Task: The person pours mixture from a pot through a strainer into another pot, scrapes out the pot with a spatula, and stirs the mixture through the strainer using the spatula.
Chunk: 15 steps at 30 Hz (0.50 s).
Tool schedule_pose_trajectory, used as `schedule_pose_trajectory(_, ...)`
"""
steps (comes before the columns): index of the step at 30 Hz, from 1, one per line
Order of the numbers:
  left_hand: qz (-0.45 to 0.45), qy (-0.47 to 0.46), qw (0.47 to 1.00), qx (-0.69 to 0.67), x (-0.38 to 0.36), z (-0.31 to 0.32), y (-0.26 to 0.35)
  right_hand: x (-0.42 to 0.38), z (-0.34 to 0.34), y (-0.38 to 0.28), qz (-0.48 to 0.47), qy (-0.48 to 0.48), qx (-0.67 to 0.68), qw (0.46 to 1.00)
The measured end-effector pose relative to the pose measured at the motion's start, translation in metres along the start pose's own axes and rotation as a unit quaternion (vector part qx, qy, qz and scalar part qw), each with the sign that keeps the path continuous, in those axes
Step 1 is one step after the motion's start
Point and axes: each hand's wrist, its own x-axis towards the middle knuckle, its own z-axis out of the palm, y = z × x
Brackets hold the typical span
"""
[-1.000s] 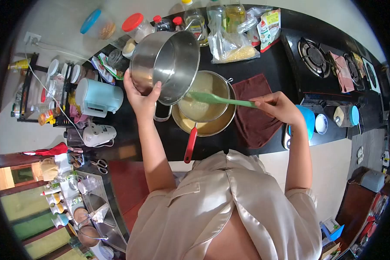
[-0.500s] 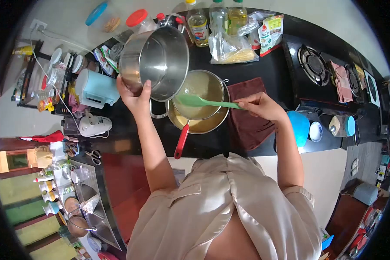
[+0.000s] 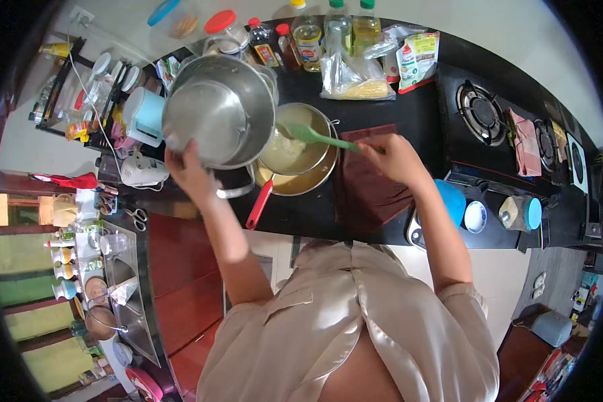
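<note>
My left hand (image 3: 195, 175) is closed on the near edge of a steel pot (image 3: 214, 117), its wide mouth tipped up toward me; motion blurs the fingers. My right hand (image 3: 388, 158) pinches the end of a green spatula (image 3: 328, 140). The spatula's head rests inside a strainer (image 3: 319, 159) holding pale, wet-looking contents. This strainer, with its red handle (image 3: 260, 204) pointing toward me, sits over a wider metal pan (image 3: 318, 185) with yellowish liquid in it. Just right of the pan lies a dark brown cloth (image 3: 375, 191).
Bottles (image 3: 308, 40) and a plastic bag of yellowish food (image 3: 365, 84) line the back of the black counter. A gas stove (image 3: 481, 110) is at right, with a blue container (image 3: 449, 201) nearer me. At left are a light-blue pitcher (image 3: 144, 117) and a white mixer (image 3: 143, 171).
The pot has moved left, away from above the strainer, and its mouth has turned more toward me. The spatula has shifted slightly up and left in the strainer. My view has shifted a little.
</note>
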Motion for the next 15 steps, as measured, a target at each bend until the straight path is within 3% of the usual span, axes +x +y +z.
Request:
schedule_pose_trajectory(1,-0.100,0.045,0.994,-0.019,-0.026,0.003,0.031,0.011,0.000,0.018,0.077,-0.056,0.085,0.992)
schedule_pose_trajectory(2,-0.119,0.020,0.991,-0.059,-0.038,-0.010,0.033,0.022,-0.003,0.030,0.151,-0.111,0.168,0.968)
schedule_pose_trajectory(3,-0.157,-0.023,0.983,-0.092,-0.051,-0.029,0.034,0.030,-0.009,0.034,0.165,-0.120,0.213,0.956)
schedule_pose_trajectory(5,-0.225,-0.001,0.969,-0.101,-0.087,-0.032,0.056,0.051,-0.027,0.045,0.192,-0.149,0.272,0.931)
schedule_pose_trajectory(6,-0.225,0.004,0.969,-0.102,-0.102,-0.032,0.055,0.057,-0.043,0.037,0.191,-0.161,0.261,0.932)
schedule_pose_trajectory(8,-0.206,-0.037,0.978,0.024,-0.130,-0.030,0.054,0.079,-0.060,0.046,0.187,-0.224,0.260,0.920)
schedule_pose_trajectory(9,-0.189,-0.103,0.976,0.022,-0.145,-0.023,0.057,0.089,-0.068,0.047,0.182,-0.252,0.263,0.913)
schedule_pose_trajectory(10,-0.230,-0.105,0.967,0.015,-0.157,-0.021,0.047,0.098,-0.073,0.048,0.178,-0.240,0.249,0.921)
schedule_pose_trajectory(15,-0.229,-0.201,0.952,-0.026,-0.219,0.027,-0.001,0.113,-0.096,0.019,0.138,-0.242,0.195,0.940)
